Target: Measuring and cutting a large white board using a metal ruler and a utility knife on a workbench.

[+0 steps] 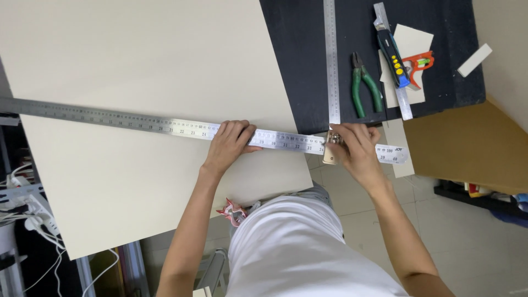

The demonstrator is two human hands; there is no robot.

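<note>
A long steel ruler [110, 119] lies across a large cream board [137, 66], running from the left edge to past the board's right side. My left hand [230, 144] presses flat on the ruler near the board's right part. My right hand [355, 147] grips a small brass-coloured stop or clamp [330, 154] fixed on the ruler just beyond the board's edge. The ruler's end [393, 154] sticks out past my right hand.
On a black table [297, 55] lie a second steel ruler [331, 60], green-handled pliers [365, 85], a blue and black utility knife [394, 58], an orange combination square [421, 63] and cream offcuts [474, 60]. A brown board [467, 143] leans at right. Cables [27, 220] hang at left.
</note>
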